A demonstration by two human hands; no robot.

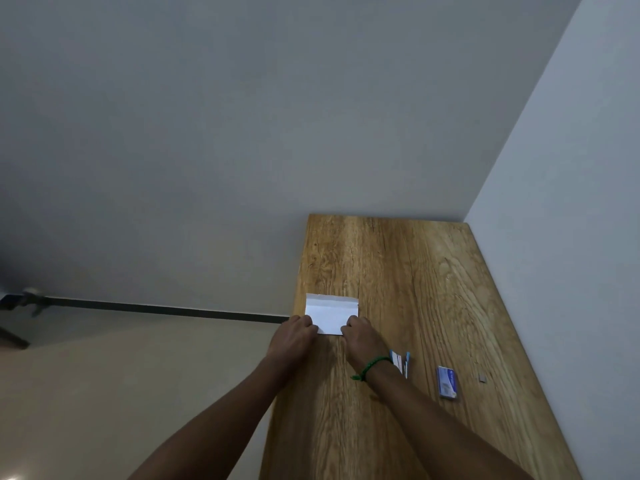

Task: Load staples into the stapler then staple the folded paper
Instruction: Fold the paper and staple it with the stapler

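A white folded paper lies flat near the left edge of the wooden table. My left hand presses on its near left corner and my right hand on its near right corner, fingers curled onto the sheet. A blue and white stapler lies just right of my right wrist, partly hidden by it. Farther right a small blue staple box rests on the table. A tiny grey strip that looks like staples sits beyond the box.
The table stands in a corner, with a grey wall behind and a pale wall along its right side. Its left edge drops to a beige floor. A green band circles my right wrist.
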